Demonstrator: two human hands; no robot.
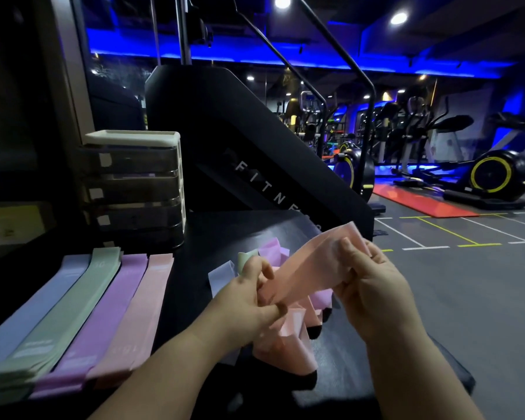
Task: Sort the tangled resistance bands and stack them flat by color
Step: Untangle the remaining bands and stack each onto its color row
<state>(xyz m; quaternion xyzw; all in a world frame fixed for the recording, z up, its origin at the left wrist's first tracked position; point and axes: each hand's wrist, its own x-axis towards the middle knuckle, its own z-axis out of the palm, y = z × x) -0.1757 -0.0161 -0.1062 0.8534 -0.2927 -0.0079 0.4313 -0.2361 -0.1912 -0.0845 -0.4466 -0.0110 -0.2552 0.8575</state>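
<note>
Head view: my left hand (pixel 249 286) and right hand (pixel 367 280) each pinch an end of the pink band (pixel 303 268), lifted over the tangle (pixel 285 322) near the table's (pixel 194 268) right edge. Light, limp, stretchy; best gripped at the ends.

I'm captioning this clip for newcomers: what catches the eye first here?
A pink band stretched between the left hand and right hand, above a tangled pile on the black table. At the left lie four flat stacks: blue, green, purple, pink. Behind, blue ceiling lights glow over gym machines.
</note>
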